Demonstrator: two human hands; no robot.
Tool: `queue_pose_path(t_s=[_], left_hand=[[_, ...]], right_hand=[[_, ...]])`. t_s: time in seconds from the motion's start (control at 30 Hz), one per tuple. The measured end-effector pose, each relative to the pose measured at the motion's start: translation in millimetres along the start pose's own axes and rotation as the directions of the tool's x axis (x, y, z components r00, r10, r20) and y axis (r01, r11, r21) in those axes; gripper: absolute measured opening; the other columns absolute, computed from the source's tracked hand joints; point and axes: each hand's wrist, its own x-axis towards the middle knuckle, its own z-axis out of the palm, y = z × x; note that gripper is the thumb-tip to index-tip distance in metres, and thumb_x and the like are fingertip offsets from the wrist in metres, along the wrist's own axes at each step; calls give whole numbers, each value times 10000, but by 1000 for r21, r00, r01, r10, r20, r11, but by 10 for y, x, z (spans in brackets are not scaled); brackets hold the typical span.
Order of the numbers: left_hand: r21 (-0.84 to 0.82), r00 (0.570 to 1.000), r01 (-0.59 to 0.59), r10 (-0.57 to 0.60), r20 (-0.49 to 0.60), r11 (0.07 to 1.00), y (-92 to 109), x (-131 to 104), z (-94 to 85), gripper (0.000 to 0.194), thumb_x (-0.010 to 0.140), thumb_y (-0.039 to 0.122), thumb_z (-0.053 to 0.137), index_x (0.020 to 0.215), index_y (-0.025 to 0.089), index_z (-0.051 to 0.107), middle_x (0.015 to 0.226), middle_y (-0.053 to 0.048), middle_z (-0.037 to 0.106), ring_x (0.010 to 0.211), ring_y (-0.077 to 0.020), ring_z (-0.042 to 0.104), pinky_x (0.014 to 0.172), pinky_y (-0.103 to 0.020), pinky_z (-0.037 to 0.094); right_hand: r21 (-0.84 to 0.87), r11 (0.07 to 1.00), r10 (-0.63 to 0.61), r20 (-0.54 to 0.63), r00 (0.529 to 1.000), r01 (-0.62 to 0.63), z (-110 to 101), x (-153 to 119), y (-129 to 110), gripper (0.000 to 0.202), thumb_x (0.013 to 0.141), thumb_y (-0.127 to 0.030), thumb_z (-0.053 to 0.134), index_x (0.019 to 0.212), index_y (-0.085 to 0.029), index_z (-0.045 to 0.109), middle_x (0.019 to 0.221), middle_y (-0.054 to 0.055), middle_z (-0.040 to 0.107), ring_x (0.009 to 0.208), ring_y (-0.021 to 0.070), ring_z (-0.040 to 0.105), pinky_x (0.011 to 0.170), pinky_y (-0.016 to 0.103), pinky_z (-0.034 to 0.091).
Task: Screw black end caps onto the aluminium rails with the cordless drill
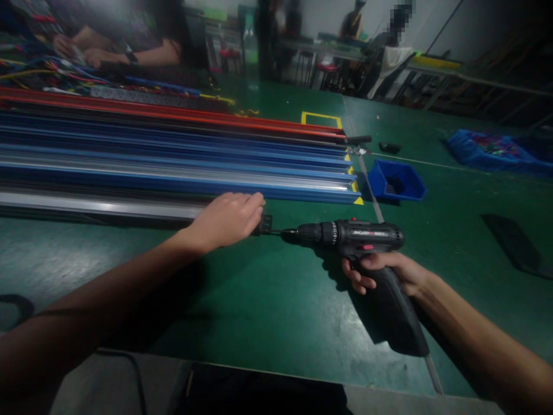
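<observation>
My right hand [384,272] is wrapped round the grip of a black cordless drill [367,231], which lies nearly level and points left. Its thin bit reaches a small black end piece [266,223] at the end of a long grey-and-black metal profile [103,204]. Over that same end, my left hand [231,218] is closed on the profile, its fingers curled and partly hiding the end piece. Whether the bit sits in a screw I cannot tell. Just beyond the left hand run several long blue profiles [276,189], side by side.
A red profile [194,112] lies behind the blue ones. To the right are a blue bin [395,181] with dark parts, a black flat object [516,245] and blue trays [488,150]. Across the green table [268,323], another person's hands [93,56] work near coloured wires.
</observation>
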Motion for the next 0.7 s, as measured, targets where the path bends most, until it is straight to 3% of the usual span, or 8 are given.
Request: queue_pose_path(t_s=[0.37, 0.7], left_hand=[[34, 1000, -26, 27, -17, 999, -4, -3, 8, 344, 1060, 278, 303, 1076, 126, 612, 910, -126, 731, 813, -271, 706, 742, -394, 503], [-31, 1000, -17, 16, -19, 999, -8, 5, 9, 353, 1050, 275, 318, 1069, 112, 630, 923, -142, 732, 822, -279, 710, 766, -411, 514]], right_hand=[[-6, 1000, 2, -16, 1000, -2, 7, 4, 7, 253, 898, -213, 690, 1076, -36, 728, 881, 75, 682, 647, 88, 608, 742, 272, 592], [0, 1000, 7, -9, 1000, -7, 18, 4, 0, 244, 899, -210, 694, 1073, -43, 734, 893, 71, 690, 641, 79, 596, 741, 267, 589]])
